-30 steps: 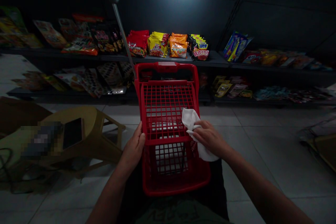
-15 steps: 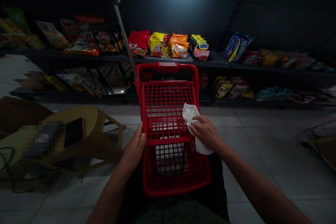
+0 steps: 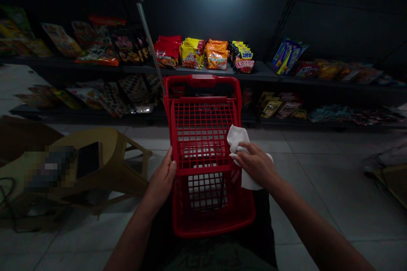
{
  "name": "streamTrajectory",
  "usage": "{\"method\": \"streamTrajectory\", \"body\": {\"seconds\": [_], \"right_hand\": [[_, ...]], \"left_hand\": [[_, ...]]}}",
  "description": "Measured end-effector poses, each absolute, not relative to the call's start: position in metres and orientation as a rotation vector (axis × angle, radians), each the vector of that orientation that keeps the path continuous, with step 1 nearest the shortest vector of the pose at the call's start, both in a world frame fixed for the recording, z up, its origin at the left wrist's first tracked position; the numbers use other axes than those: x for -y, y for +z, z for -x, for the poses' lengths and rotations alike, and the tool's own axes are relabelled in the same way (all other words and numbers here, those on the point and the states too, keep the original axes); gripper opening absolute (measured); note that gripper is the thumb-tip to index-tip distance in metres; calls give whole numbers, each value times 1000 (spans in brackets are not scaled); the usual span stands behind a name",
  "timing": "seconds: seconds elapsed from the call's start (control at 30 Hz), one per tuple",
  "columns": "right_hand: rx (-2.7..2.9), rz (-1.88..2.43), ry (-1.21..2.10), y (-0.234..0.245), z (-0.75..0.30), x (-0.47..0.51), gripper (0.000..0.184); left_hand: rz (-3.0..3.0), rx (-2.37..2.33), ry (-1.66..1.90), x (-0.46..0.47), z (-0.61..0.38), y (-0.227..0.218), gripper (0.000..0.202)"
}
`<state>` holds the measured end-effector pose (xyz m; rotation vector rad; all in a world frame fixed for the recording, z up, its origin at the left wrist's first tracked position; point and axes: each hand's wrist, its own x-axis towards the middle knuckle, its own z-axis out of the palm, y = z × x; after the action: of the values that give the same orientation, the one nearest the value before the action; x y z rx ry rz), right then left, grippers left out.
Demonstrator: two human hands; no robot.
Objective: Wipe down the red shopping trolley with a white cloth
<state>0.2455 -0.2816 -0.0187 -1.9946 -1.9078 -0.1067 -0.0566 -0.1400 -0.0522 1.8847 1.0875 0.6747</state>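
Far to the left of the left hand is a tan stool (image 3: 111, 148) with a dark phone (image 3: 89, 160) lying on it. The left hand (image 3: 162, 178) is closed on the left edge of the red basket (image 3: 212, 227) and holds it steady. The basket sits on the person's lap, right between the two hands, tipped up so we look inside. The right hand (image 3: 256, 165) is shut on a white cloth (image 3: 237, 137) and presses it on the basket's right wall.

I think the wiping is only partway. The cloth touches just the right wall; the left wall, the grid bottom and the handle have no cloth on them. The light is dim, so I cannot tell which parts are clean. Past the hands, snack packs (image 3: 203, 53) fill a shelf.
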Motion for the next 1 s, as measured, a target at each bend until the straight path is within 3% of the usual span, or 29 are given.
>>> {"method": "streamTrajectory", "body": {"seconds": [0.2, 0.5, 0.73, 1.0], "right_hand": [[1631, 1792, 58, -12, -251, 267, 36], [2172, 1850, -147, -13, -222, 258, 25], [1633, 1755, 94, -5, -228, 251, 39], [2008, 1808, -114, -14, -200, 243, 24]], "left_hand": [[-1879, -1081, 682, 139, 59, -55, 65], [-1891, -1102, 676, 139, 58, -54, 66], [-1884, -1101, 683, 139, 59, -55, 65], [-1887, -1115, 697, 140, 58, -54, 63]]}}
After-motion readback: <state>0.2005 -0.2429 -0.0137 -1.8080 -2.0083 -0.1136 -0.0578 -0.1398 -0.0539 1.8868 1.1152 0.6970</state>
